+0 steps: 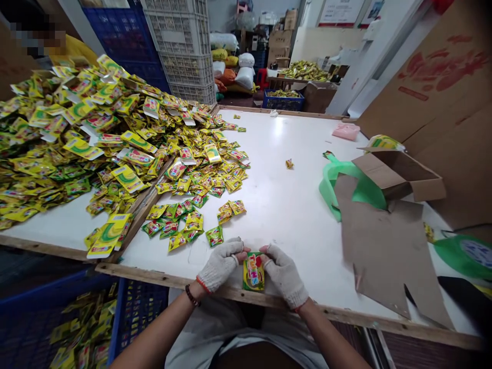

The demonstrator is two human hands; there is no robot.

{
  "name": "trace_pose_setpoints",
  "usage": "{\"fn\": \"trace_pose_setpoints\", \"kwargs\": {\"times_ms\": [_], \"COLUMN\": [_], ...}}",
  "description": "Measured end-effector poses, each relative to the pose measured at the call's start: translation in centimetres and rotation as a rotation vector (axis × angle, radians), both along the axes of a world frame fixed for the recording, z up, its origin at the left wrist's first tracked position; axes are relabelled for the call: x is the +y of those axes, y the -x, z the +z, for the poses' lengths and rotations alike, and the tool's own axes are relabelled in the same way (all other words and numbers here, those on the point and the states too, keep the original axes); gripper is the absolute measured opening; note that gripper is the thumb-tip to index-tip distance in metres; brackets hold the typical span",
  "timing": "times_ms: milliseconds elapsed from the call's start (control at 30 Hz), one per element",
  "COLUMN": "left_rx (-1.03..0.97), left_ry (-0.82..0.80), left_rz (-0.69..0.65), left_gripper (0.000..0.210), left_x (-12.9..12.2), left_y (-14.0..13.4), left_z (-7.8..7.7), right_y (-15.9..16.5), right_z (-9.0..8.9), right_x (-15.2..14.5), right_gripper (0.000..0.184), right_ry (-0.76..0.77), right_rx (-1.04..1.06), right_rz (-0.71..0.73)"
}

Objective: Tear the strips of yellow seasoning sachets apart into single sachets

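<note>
At the front edge of the white table, a small green and yellow candy box [253,272] with bright lettering is held between my two hands. My left hand [220,265], in a white knit glove with bare fingertips, pinches its upper left corner. On the opposite side my right hand [285,275], gloved alike, has its thumb and fingers closed on the upper right corner. Just beyond my left hand lies a single green candy sachet [214,236]. Several yellow and green sachets [194,221] are scattered a little farther left.
A large heap of candy boxes and sachets [88,118] covers the left side, crossed by a wooden strip [144,205]. Below stands a blue crate [122,318] of boxes. To the right are a green scoop [328,187], flattened cardboard [384,251] and an open carton [407,174].
</note>
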State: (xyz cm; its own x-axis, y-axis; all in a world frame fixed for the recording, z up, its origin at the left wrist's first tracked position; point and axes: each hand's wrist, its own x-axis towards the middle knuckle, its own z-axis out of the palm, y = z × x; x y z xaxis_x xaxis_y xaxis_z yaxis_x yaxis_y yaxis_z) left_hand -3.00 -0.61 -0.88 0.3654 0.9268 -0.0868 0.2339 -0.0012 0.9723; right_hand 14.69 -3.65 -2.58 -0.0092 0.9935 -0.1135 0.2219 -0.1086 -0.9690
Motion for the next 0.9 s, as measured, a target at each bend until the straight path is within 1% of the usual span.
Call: {"fn": "trace_pose_setpoints", "kwargs": {"times_ms": [67, 133, 167, 200, 233, 267, 333, 400, 500, 700, 767, 900], "left_rx": [-0.083, -0.168, -0.189, -0.194, -0.180, -0.156, -0.100, -0.051, -0.014, -0.020, -0.006, 0.053], "left_ry": [0.085, 0.143, 0.150, 0.145, 0.130, 0.109, 0.064, 0.042, 0.089, 0.222, 0.187, 0.039], "left_rz": [0.025, 0.040, 0.033, 0.024, 0.010, -0.006, -0.042, -0.075, -0.119, -0.215, -0.237, -0.243], "left_gripper": [0.022, 0.040, 0.046, 0.046, 0.040, 0.031, 0.014, 0.015, 0.015, 0.021, 0.021, 0.022], "left_x": [0.3, 0.6, 0.8, 0.9, 1.1, 1.2, 1.5, 1.8, 2.6, 3.5, 3.4, 2.6], "left_y": [-0.6, -1.1, -1.2, -1.3, -1.3, -1.3, -1.1, -0.9, -0.8, -0.6, -0.4, -0.1], "left_z": [-0.3, -0.5, -0.6, -0.6, -0.4, -0.2, 0.4, 0.9, 1.2, 1.1, 1.1, 1.2], "right_y": [-0.5, -0.8, -0.9, -0.9, -0.9, -0.9, -0.8, -0.8, -0.9, -1.1, -1.3, -1.3], "right_z": [0.4, 0.7, 0.9, 0.9, 1.0, 1.1, 1.2, 1.5, 2.0, 2.5, 2.5, 2.6], "right_x": [0.5, 1.0, 1.1, 1.2, 1.2, 1.1, 0.8, 0.6, 0.7, 1.7, 1.9, 1.6], "right_gripper": [0.016, 0.014, 0.019, 0.025, 0.029, 0.028, 0.023, 0.023, 0.025, 0.025, 0.023, 0.022], "right_ry": [-0.028, 0.000, 0.021, 0.036, 0.044, 0.044, 0.021, 0.001, 0.003, 0.112, 0.094, 0.016], "right_rx": [-0.081, -0.034, 0.014, 0.050, 0.060, 0.041, -0.036, -0.090, -0.126, -0.108, -0.129, -0.206], "right_rz": [-0.022, -0.038, -0.044, -0.045, -0.034, -0.014, 0.023, 0.046, 0.062, 0.050, 0.070, 0.114]}}
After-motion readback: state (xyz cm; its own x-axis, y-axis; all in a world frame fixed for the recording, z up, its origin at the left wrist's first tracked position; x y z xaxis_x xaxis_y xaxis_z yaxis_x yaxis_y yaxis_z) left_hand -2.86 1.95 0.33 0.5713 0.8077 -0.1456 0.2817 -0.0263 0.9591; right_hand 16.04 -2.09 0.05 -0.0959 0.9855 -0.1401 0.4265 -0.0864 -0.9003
